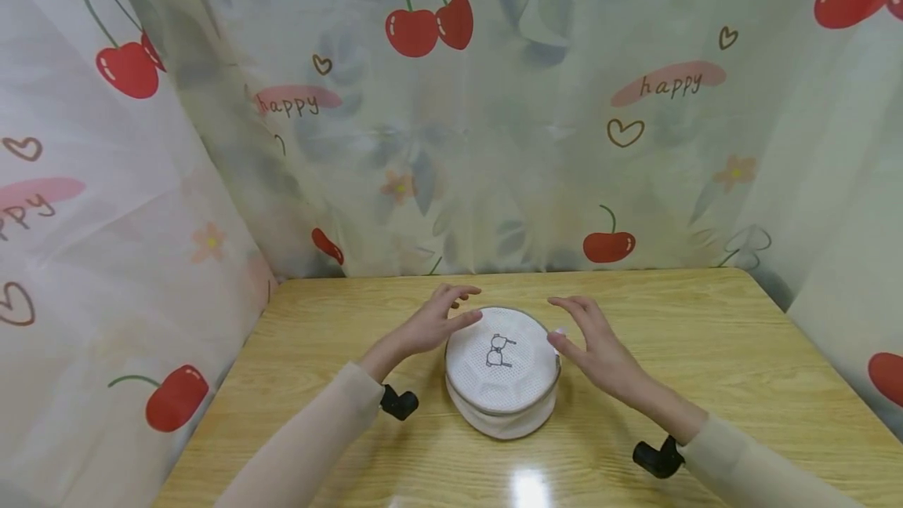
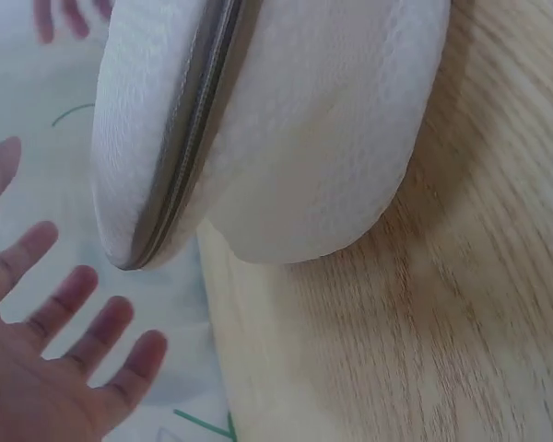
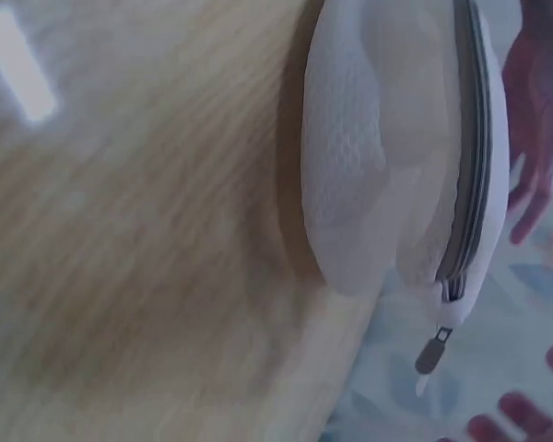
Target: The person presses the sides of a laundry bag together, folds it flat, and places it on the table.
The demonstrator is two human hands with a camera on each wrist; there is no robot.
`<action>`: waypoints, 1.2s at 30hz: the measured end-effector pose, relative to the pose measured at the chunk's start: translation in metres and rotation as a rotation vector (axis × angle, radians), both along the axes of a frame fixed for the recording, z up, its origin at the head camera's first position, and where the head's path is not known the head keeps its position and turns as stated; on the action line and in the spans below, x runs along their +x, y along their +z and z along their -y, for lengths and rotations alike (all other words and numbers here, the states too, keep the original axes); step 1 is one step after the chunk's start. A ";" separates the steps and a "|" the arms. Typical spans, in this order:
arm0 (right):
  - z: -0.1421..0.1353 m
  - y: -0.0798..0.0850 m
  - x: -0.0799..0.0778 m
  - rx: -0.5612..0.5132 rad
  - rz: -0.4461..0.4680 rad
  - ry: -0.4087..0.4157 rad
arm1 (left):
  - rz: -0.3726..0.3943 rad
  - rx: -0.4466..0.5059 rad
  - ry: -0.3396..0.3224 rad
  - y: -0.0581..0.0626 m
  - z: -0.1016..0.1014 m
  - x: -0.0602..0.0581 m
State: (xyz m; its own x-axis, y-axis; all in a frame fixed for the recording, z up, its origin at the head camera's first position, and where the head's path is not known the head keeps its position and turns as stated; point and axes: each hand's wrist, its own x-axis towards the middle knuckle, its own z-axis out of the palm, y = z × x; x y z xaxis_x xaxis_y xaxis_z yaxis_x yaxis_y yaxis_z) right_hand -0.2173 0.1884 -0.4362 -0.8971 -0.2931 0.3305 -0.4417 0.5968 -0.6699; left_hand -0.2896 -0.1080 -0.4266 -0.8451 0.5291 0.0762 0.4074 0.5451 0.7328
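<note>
A round white mesh laundry bag (image 1: 502, 367) with a small dark line print on its lid sits upright on the table. My left hand (image 1: 432, 325) hovers at its left side, fingers spread and slightly bent, the thumb over the lid's edge. On the other side, my right hand (image 1: 598, 351) is held with fingers apart and the thumb close to the rim. Neither hand grips anything. A grey zipper (image 2: 189, 138) runs around the bag under the lid, looking closed where it shows. Its pull tab (image 3: 430, 355) hangs loose in the right wrist view.
The wooden table (image 1: 317, 445) carries the bag near its middle. Behind and at both sides hangs a pale curtain (image 1: 480, 179) printed with cherries and hearts. Black wrist-camera mounts (image 1: 400, 402) stick out below the cuffs.
</note>
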 end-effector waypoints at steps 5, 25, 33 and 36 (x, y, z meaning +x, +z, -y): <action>0.004 0.000 -0.007 0.060 0.044 0.158 | -0.120 -0.043 0.010 0.003 -0.003 0.015; 0.015 -0.007 -0.013 0.319 0.005 0.264 | -0.396 -0.463 -0.089 -0.005 -0.001 0.043; 0.017 -0.005 -0.013 0.356 -0.006 0.290 | -0.376 -0.483 -0.086 -0.003 -0.002 0.046; 0.018 -0.005 -0.013 0.360 -0.025 0.306 | -0.378 -0.487 -0.097 -0.006 -0.003 0.046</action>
State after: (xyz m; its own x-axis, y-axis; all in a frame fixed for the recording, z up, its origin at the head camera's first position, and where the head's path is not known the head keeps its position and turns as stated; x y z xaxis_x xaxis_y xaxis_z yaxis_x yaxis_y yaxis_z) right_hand -0.2303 0.1700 -0.4414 -0.7443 -0.6431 0.1801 -0.6473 0.6285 -0.4312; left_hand -0.2436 -0.1048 -0.4328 -0.7528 0.6519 0.0915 0.6549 0.7275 0.2047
